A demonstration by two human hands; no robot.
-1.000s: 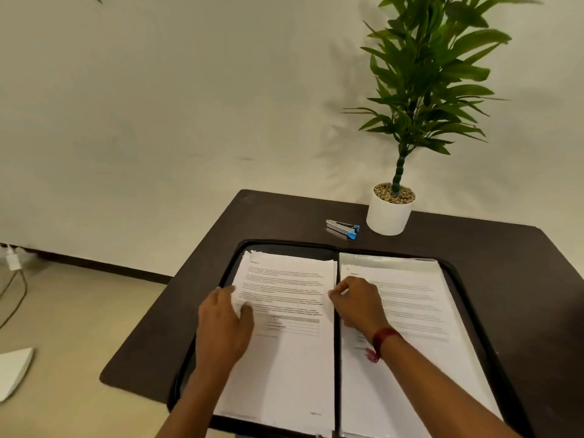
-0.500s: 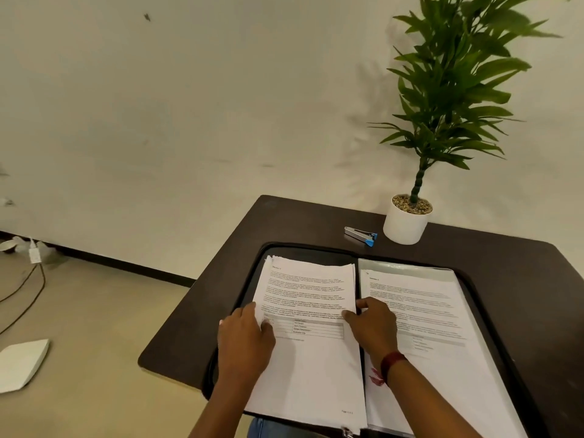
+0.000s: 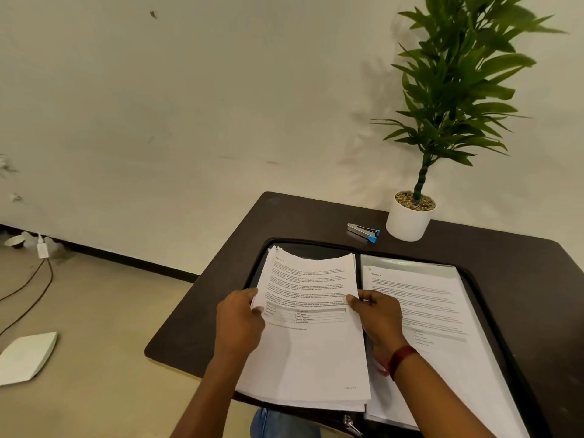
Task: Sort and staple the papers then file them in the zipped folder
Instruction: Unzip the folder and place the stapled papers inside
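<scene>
Printed paper stack (image 3: 311,343), top sheets bowed upward

**A:** Where is the folder?

**B:** The black zipped folder (image 3: 309,248) lies unzipped and spread flat on the table (image 3: 221,305). Its spine runs from 12 to 6 o'clock, and the metal zip pull (image 3: 351,424) is at the 6 o'clock end.

**A:** And the papers?

**B:** A thick printed stack (image 3: 309,349) sits over the 9 o'clock half, with its 12 o'clock edge lifted and bowed. A second printed stack (image 3: 442,330) lies flat on the 3 o'clock half.

**A:** The stapler?

**B:** The silver stapler (image 3: 363,232), blue at one end, lies just past the folder's 12 o'clock rim without touching it.
</scene>
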